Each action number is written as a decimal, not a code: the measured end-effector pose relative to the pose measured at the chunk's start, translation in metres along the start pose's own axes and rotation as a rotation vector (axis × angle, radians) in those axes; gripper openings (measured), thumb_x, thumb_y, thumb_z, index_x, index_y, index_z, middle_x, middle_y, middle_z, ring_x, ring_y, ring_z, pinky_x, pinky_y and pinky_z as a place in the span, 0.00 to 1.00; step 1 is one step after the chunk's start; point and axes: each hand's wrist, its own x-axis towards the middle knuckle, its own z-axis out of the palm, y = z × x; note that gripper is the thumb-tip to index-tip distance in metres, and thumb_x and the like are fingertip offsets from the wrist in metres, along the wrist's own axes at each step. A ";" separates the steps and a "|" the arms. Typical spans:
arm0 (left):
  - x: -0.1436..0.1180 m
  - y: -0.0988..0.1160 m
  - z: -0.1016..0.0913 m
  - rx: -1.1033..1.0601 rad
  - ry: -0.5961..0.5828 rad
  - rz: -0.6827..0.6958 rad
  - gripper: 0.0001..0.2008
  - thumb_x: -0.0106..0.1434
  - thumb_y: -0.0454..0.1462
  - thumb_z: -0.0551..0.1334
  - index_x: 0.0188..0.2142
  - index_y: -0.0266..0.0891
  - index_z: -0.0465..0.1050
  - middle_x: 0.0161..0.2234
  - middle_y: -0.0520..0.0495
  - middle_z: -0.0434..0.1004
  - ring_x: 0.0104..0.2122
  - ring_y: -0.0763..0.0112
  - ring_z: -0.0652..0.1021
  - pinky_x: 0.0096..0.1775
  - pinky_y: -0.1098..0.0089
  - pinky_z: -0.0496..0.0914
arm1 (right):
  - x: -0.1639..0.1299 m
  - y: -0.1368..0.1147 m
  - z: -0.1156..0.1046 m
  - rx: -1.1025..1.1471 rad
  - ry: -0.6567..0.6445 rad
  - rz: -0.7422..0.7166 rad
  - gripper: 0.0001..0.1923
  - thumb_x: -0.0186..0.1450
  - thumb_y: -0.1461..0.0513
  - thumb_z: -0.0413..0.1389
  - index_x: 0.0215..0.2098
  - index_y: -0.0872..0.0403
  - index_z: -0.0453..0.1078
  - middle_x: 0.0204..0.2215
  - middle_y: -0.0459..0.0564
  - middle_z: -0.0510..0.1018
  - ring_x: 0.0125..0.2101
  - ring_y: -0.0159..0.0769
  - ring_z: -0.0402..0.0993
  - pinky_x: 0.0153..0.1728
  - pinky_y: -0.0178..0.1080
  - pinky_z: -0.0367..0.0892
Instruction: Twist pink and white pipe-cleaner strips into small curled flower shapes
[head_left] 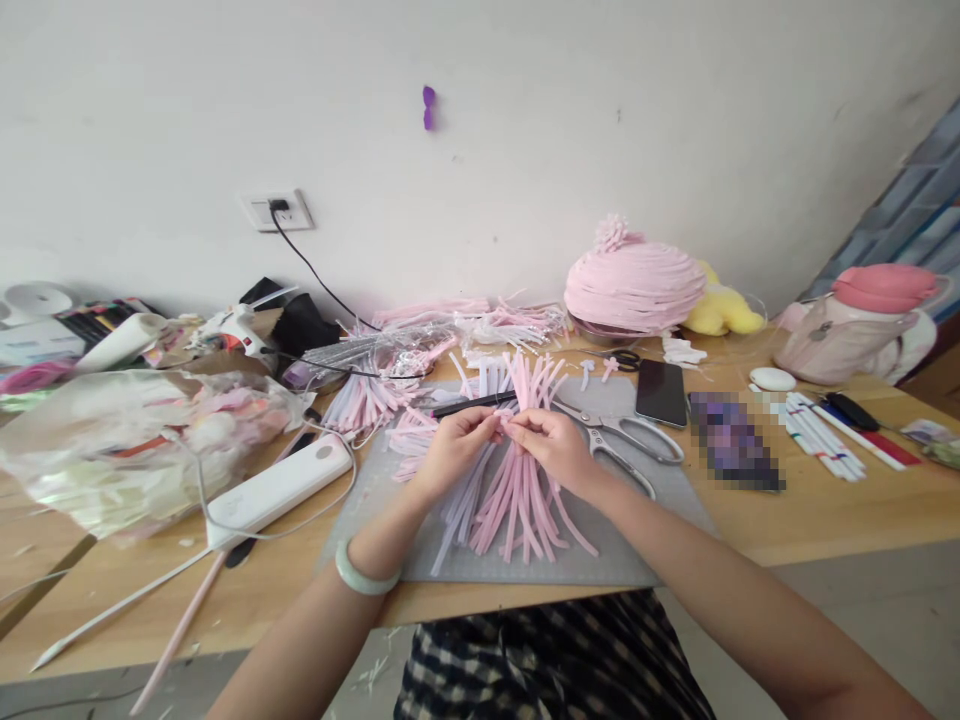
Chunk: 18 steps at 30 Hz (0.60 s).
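Pinching at the middle of a bundle of pink strips (517,480), the left hand (454,450) and right hand (551,448) meet fingertip to fingertip, both closed tight around the waist of the bunch. The strips fan out above and below the grip, and the bundle rests on a grey mat (660,480) at the table's near edge. A pale bangle (365,573) sits on the left wrist.

To my eye the bunch is being gathered and cinched at its centre; binding it would call for keeping that pinch firm so the strips don't slide apart.

Just beside the right hand lie scissors (626,440), with a phone (661,392) beyond them. A black pen (472,404) lies behind the hands. To the left is a white power bank (279,490), and further back a glue gun (236,328). A pink ruffled dome (634,285) stands by the wall.
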 end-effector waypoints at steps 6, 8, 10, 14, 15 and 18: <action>0.000 0.002 -0.002 -0.138 -0.005 -0.071 0.10 0.56 0.40 0.59 0.25 0.34 0.70 0.20 0.53 0.69 0.24 0.76 0.69 0.32 0.74 0.62 | 0.004 0.004 -0.003 0.146 -0.006 0.070 0.12 0.58 0.56 0.53 0.22 0.56 0.67 0.15 0.41 0.65 0.17 0.26 0.58 0.21 0.32 0.53; 0.000 0.002 -0.002 -0.166 -0.004 -0.080 0.11 0.56 0.41 0.59 0.24 0.34 0.70 0.21 0.53 0.69 0.24 0.76 0.69 0.32 0.74 0.63 | 0.005 0.006 -0.003 0.152 0.006 0.070 0.13 0.57 0.56 0.53 0.22 0.56 0.66 0.15 0.41 0.65 0.17 0.26 0.58 0.21 0.32 0.53; 0.000 0.002 -0.002 -0.194 0.003 -0.077 0.13 0.57 0.43 0.57 0.24 0.34 0.70 0.21 0.51 0.70 0.25 0.75 0.69 0.33 0.73 0.64 | 0.005 0.009 -0.003 0.165 0.021 0.074 0.13 0.57 0.55 0.54 0.21 0.56 0.66 0.15 0.42 0.66 0.18 0.26 0.59 0.22 0.32 0.54; 0.000 0.004 -0.001 -0.163 0.031 -0.041 0.14 0.56 0.45 0.57 0.29 0.35 0.70 0.23 0.51 0.71 0.26 0.73 0.70 0.34 0.71 0.65 | 0.006 0.009 -0.001 0.254 0.021 0.098 0.14 0.57 0.53 0.54 0.22 0.55 0.66 0.16 0.42 0.67 0.19 0.27 0.61 0.24 0.32 0.57; -0.001 0.005 -0.001 -0.162 0.024 -0.036 0.13 0.55 0.44 0.59 0.32 0.35 0.71 0.24 0.51 0.72 0.27 0.73 0.71 0.34 0.71 0.65 | 0.006 0.008 -0.001 0.277 0.010 0.099 0.15 0.56 0.52 0.55 0.23 0.55 0.67 0.17 0.42 0.67 0.20 0.27 0.62 0.25 0.32 0.57; -0.002 0.006 -0.001 -0.270 -0.051 -0.026 0.14 0.52 0.41 0.63 0.38 0.36 0.70 0.28 0.50 0.73 0.30 0.72 0.72 0.37 0.71 0.65 | 0.007 0.007 -0.001 0.334 -0.015 0.088 0.15 0.55 0.51 0.56 0.24 0.55 0.69 0.20 0.43 0.70 0.23 0.29 0.64 0.29 0.33 0.59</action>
